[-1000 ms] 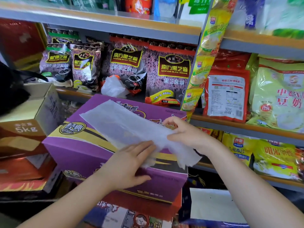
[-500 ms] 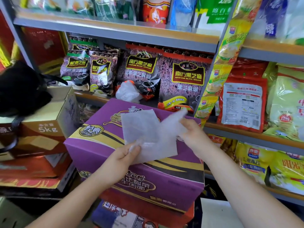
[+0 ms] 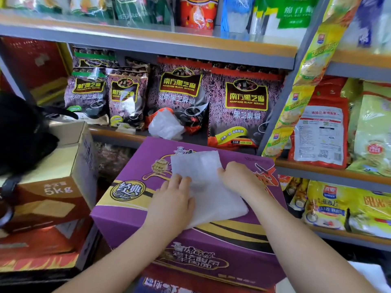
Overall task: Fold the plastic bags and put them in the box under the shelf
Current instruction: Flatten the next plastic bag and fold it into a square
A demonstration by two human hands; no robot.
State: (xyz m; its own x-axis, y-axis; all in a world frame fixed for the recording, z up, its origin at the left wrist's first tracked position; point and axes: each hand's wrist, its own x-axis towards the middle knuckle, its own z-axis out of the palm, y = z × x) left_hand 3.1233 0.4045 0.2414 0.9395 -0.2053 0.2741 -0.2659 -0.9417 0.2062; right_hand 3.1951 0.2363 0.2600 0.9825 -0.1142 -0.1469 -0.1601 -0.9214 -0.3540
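Plastic bag [image 3: 208, 187]: white, translucent, folded flat, creased.

We see grey metal shelves [image 3: 148, 49] at twelve o'clock, stocked with sesame packets [image 3: 245, 111]; stacked cartons [image 3: 53, 187] at nine o'clock.
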